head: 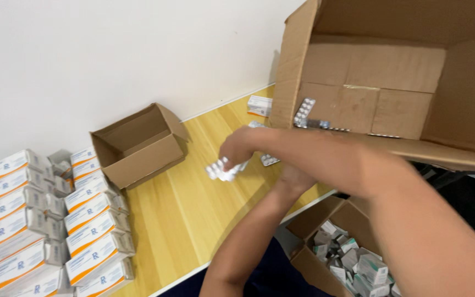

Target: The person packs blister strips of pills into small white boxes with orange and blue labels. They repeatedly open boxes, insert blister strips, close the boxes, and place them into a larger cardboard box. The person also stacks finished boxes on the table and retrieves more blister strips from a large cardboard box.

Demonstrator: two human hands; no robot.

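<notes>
- Far left: white-and-orange medicine cartons (45,220) stand stacked in rows on the pale wooden tabletop (182,220), their ends toward the camera; the lower stacks run off the frame's edge.
- Just right of them, a small brown cardboard box (138,146) lies tipped on its side against the white wall, open and apparently empty.
- Centre: the person's right hand (237,147), reaching across the body, has its fingers closed in a pinch on a small bunch of silver blister strips (224,169), held just above the tabletop. Squaring the strips' edges before they go anywhere looks like the surest way to keep the bunch from fanning out or slipping, in this viewer's judgement.
- Beneath that forearm, the left hand (292,180) is mostly covered; whether it is spread, curled or gripping anything cannot be told. One more strip (269,160) lies flat on the wood just beside it.
- Right: a large open cardboard box (391,82) holds more loose strips (305,111) along its near edge; a single carton (260,105) rests by the wall beside it.
- Lower right: a floor-level box (303,223) of grey-white packets (353,261), partly cut off; motion blur softens everything.
</notes>
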